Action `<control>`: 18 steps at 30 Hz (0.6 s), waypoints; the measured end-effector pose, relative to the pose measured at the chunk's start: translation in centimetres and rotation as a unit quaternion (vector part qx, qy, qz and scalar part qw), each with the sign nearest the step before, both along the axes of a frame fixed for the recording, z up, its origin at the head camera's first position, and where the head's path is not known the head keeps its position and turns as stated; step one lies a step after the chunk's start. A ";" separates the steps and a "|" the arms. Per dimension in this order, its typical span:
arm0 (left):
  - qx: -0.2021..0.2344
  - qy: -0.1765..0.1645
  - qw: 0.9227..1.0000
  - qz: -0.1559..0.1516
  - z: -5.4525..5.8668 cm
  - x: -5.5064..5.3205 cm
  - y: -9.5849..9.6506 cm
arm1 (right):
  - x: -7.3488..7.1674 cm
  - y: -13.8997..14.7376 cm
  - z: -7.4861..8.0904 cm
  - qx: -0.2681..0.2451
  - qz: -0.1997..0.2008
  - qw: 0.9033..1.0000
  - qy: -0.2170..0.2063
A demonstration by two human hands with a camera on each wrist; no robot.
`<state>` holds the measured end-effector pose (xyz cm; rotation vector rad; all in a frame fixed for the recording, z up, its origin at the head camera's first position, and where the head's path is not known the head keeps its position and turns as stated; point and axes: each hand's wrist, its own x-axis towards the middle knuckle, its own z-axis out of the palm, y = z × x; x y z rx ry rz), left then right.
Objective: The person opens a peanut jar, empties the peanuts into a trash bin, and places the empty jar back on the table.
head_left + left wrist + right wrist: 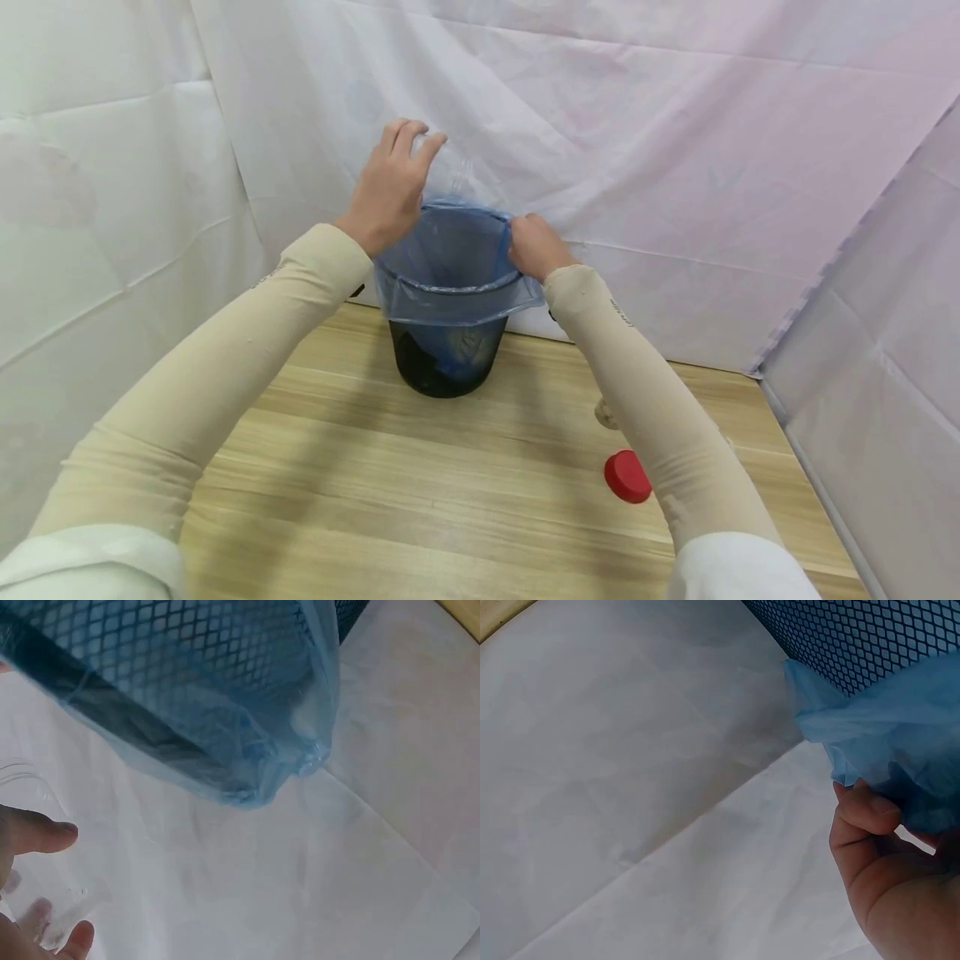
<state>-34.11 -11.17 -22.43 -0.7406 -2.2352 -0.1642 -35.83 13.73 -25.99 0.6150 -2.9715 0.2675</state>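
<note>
A black mesh wastebasket (423, 379) stands upright on the table, lined with a translucent blue plastic bag (457, 312) folded down over its rim. My left hand (386, 187) is raised at the rim's left side and grips a clear plastic bottle (46, 871) with a ridged neck. In the head view the bottle's neck shows faintly behind the basket's opening, and the hand hides much of its body. At the rim's right side, my right hand (538, 247) pinches the edge of the bag between thumb and fingers, as the right wrist view shows.
On the wood-grain table (420, 500), a red round cap (627, 477) lies beside the right forearm. A small tan object (604, 414), partly hidden by the sleeve, sits behind it. White cloth walls (675, 167) enclose the table at the back and sides.
</note>
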 end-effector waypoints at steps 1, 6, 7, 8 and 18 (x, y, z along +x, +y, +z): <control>0.001 -0.002 1.000 0.000 0.0 0.0 0.0 | 0.0 0.0 0.0 -0.001 -0.001 1.000 0.000; -0.035 -0.009 0.999 -0.012 -0.4 0.1 -0.3 | -0.1 0.0 0.0 0.001 -0.011 1.000 -0.006; -0.049 -0.010 0.999 -0.014 -0.6 0.1 -0.4 | -0.1 0.0 0.0 0.003 -0.012 1.000 -0.008; -0.063 -0.011 0.998 -0.015 -0.8 0.1 -0.4 | -0.1 0.0 0.0 0.004 -0.013 1.000 -0.009; -0.110 0.022 0.994 -0.013 -0.7 0.5 0.1 | 0.0 0.3 0.1 0.006 -0.012 1.000 -0.007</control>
